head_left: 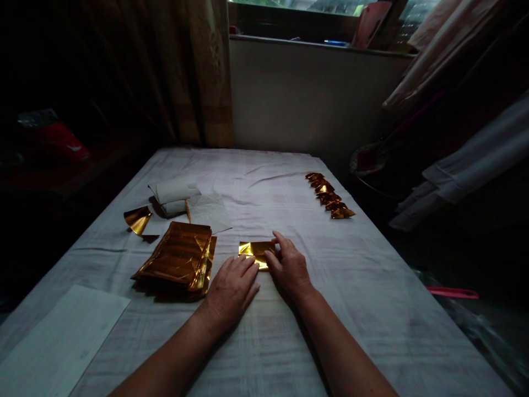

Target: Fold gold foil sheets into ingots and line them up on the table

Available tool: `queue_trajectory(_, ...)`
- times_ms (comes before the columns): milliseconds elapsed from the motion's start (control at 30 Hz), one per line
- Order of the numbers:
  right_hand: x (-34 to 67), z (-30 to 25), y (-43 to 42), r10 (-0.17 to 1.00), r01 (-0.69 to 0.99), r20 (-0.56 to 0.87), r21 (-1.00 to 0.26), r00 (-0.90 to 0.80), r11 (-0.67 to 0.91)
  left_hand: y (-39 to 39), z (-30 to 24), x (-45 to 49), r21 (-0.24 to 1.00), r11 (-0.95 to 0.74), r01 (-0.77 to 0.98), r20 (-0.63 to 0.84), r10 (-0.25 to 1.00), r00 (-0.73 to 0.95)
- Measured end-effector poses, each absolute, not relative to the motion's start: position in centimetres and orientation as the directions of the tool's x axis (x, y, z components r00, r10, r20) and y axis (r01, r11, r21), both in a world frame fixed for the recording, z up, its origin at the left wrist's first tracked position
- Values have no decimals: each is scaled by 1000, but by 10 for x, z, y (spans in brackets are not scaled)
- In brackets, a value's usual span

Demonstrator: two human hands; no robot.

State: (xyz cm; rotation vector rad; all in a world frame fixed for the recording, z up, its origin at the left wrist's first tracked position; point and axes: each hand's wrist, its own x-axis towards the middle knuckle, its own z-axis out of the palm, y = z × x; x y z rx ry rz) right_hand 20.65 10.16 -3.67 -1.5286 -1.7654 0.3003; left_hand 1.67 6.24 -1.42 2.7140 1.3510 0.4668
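A small folded sheet of gold foil paper (257,249) lies on the cloth-covered table in front of me. My left hand (233,286) rests palm down, its fingers stretched flat on the sheet's near left edge. At the right end, my right hand (291,264) has its thumb on the foil and its fingers curled around the edge, closed on it. Left of my hands sits a thick stack of gold foil sheets (177,253). Several folded gold foil pieces (326,190) stand in a row at the far right of the table.
Behind the stack are a curled gold foil scrap (138,219) and a crumpled pale wrapper (176,193). White paper (70,336) covers the near left corner. Clothes (475,154) hang off the right side, near a pink handle (452,292). A wall (306,99) closes the far end.
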Motion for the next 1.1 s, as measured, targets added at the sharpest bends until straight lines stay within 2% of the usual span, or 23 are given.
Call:
queue_trajectory(100,208,-33,100,910,785,415,-564,0,257,61,-15,18,157,-611,776,240,786,570)
queue_trajectory(167,207,-26,100,930,828,367,-511,-32,231,60,-17,18,147,-616,774,253,780,573)
queue_trajectory(300,204,0,107,996,906,67,-416,-57,79,62,-22,16,182,-625,759,323,767,554)
queue_trajectory(400,200,23,116,991,945,-129,-327,-45,0,65,-22,14,237,-633,737,376,759,532)
queue_trajectory(500,198,36,126,972,968,-225,-250,-64,6,67,-22,13,283,-632,721,401,761,510)
queue_trajectory(600,198,37,132,965,970,-239,-240,-107,48,68,-22,12,325,-629,706,407,767,496)
queue_trajectory(700,202,27,132,967,938,-155,-312,-204,148,71,-26,11,368,-587,721,460,789,407)
queue_trajectory(767,205,19,127,963,891,-66,-401,-260,213,74,-30,10,414,-515,751,499,818,286)
queue_trajectory(833,209,12,118,968,826,-10,-523,-250,208,78,-34,8,483,-432,762,501,850,164)
queue_trajectory(967,212,10,96,978,595,102,-781,-183,193,83,-34,6,649,-341,680,431,902,42)
queue_trajectory(1100,210,14,83,979,436,141,-879,-150,193,82,-22,9,839,-240,488,276,961,-1)
